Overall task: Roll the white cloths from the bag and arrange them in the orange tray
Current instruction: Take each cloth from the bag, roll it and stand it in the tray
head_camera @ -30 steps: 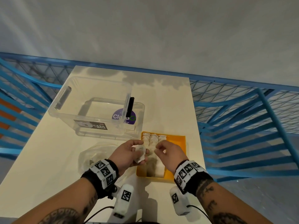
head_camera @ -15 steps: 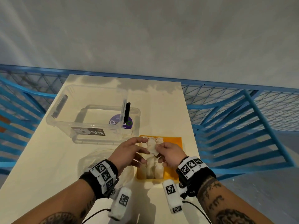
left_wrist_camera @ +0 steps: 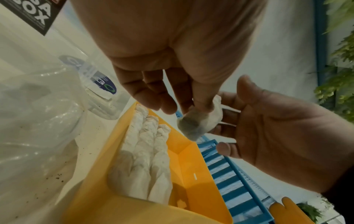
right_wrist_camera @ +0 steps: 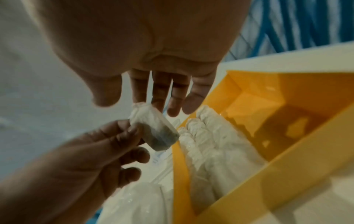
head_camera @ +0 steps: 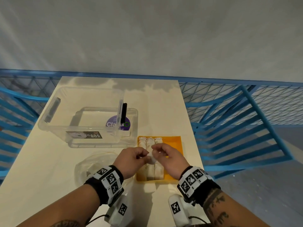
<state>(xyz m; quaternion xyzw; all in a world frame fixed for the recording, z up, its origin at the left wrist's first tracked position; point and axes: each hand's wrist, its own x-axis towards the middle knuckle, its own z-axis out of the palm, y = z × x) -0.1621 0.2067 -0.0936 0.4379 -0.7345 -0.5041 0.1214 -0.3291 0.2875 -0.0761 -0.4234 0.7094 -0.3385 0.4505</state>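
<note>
A small rolled white cloth [head_camera: 151, 157] hangs in the air over the orange tray [head_camera: 175, 145]. My left hand [head_camera: 131, 159] pinches the roll [left_wrist_camera: 199, 121] between thumb and fingers. My right hand [head_camera: 170, 157] faces it from the right. Its fairly straight fingers [right_wrist_camera: 159, 94] touch the roll's far end [right_wrist_camera: 149, 119] and its thumb stands off. Three rolled cloths [head_camera: 150, 171] lie side by side along the tray's left half [left_wrist_camera: 145, 151]. The right half of the tray [right_wrist_camera: 287, 121] is bare.
A clear plastic bag [head_camera: 93, 164] lies on the cream table left of the tray. A clear storage box [head_camera: 82, 115] and its lid stand behind it. Blue railings [head_camera: 237, 128] border the table on the right and far sides.
The roll lay in my left hand alone a second ago. My right hand has come in to meet it, and both hands have drawn back over the tray's middle.
</note>
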